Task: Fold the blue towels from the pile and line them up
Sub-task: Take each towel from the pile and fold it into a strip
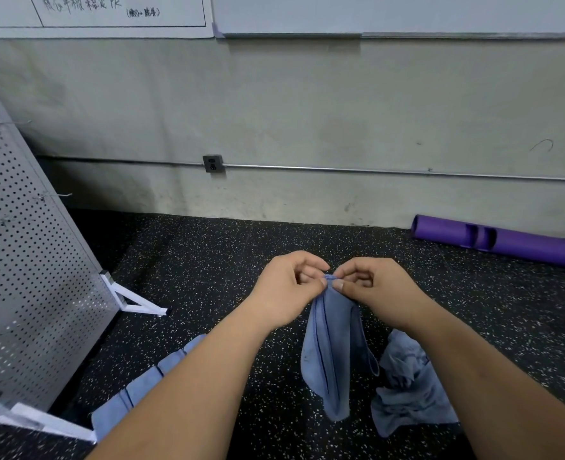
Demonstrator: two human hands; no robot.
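my left hand (286, 287) + right hand (370, 287) both pinching top edge of a blue towel (332, 353), hanging above the floor (208, 260). crumpled pile (410, 383) just right of it, folded ones (141, 390) on my left.

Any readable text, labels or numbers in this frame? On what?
"PK": handwritten on the whiteboard, ending a line of Chinese characters too scrawled to read surely.
Under it, a bracketed note: too small and blurred to read.
No text seen on the held towel, purple tube, pegboard or wall socket.
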